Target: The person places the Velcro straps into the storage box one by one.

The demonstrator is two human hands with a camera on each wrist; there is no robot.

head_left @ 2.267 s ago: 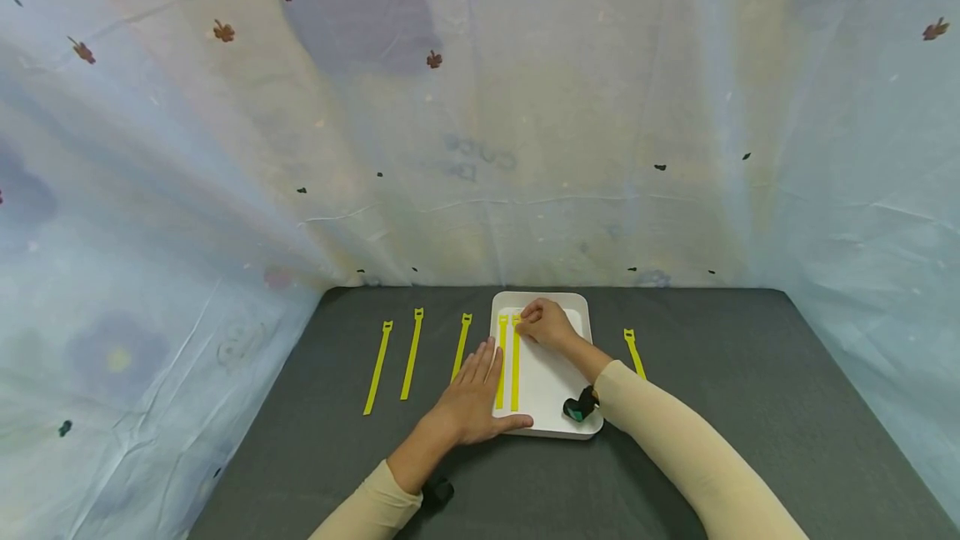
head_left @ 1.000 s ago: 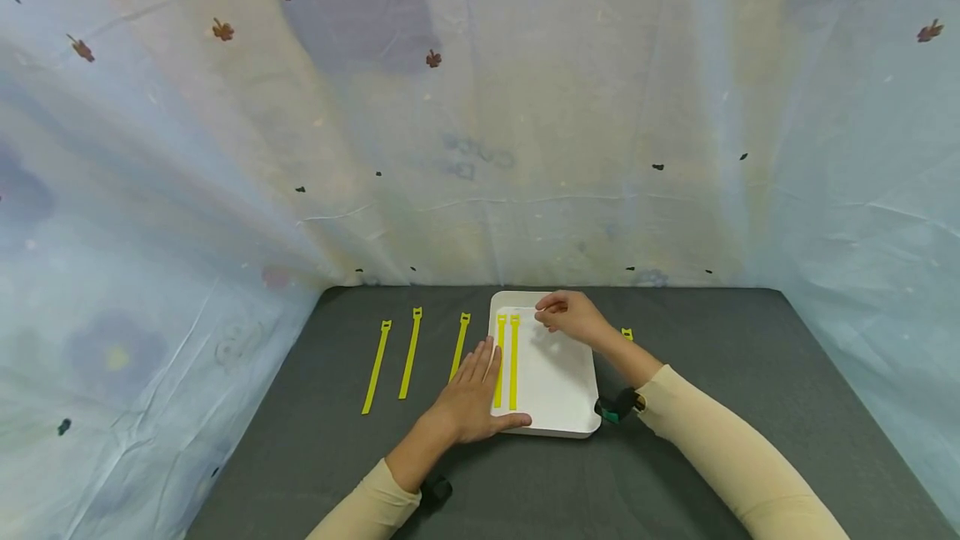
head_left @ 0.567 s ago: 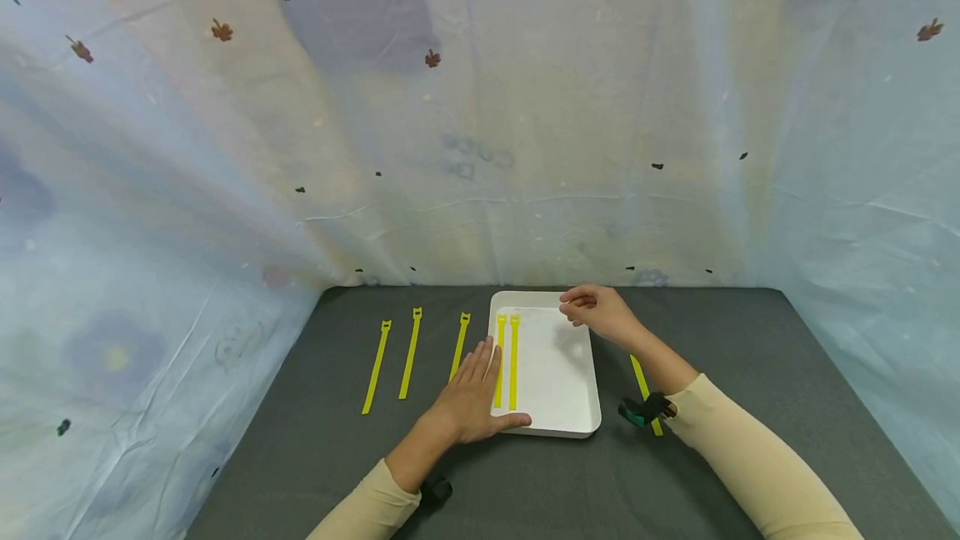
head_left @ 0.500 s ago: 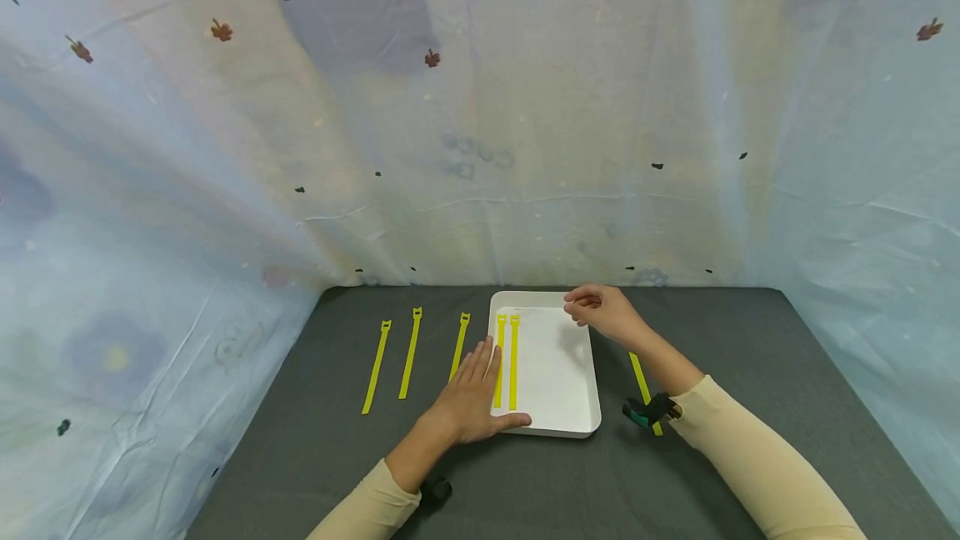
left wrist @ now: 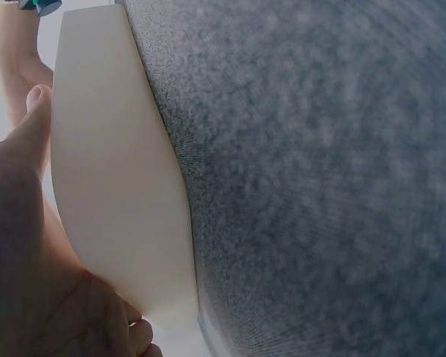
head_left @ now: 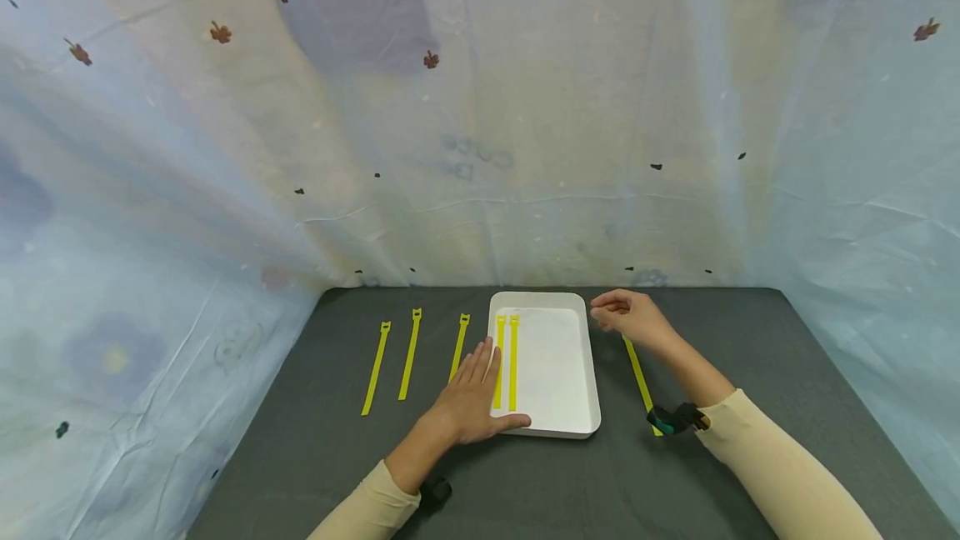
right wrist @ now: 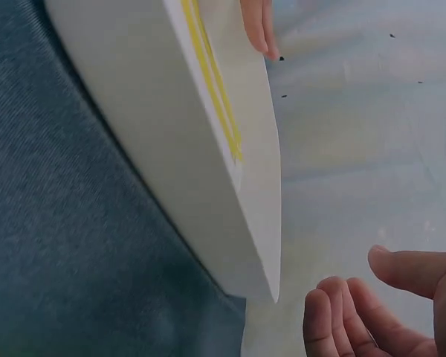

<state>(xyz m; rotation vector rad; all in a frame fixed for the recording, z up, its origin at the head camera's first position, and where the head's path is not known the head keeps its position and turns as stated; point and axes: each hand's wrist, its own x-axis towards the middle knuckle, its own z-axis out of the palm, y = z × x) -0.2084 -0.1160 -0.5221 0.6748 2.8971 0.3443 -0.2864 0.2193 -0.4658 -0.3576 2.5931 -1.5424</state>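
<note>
My left hand [head_left: 471, 402] rests with straight fingers on the left side of a white tray [head_left: 558, 421], its thumb along the front rim. Two yellow cable straps [head_left: 513, 365] with slotted heads lie side by side in the tray's left part, the outer one partly covered by my fingers. My right hand [head_left: 633, 319] hovers beyond the tray's right edge, near the head end of another yellow strap [head_left: 640, 377] on the table. In the right wrist view its thumb and bent fingers [right wrist: 325, 320] stand apart with nothing between them. The strap's head is hidden behind the hand.
Three more yellow straps [head_left: 409, 357] lie left of the tray on the dark grey cloth [head_left: 322, 457], the nearest partly behind my left hand. A patterned curtain [head_left: 480, 190] hangs behind the table and at both sides.
My right hand has left the head of the inner strap in the tray and moved right, past the tray's rim to the strap on the table. My left hand stays put.
</note>
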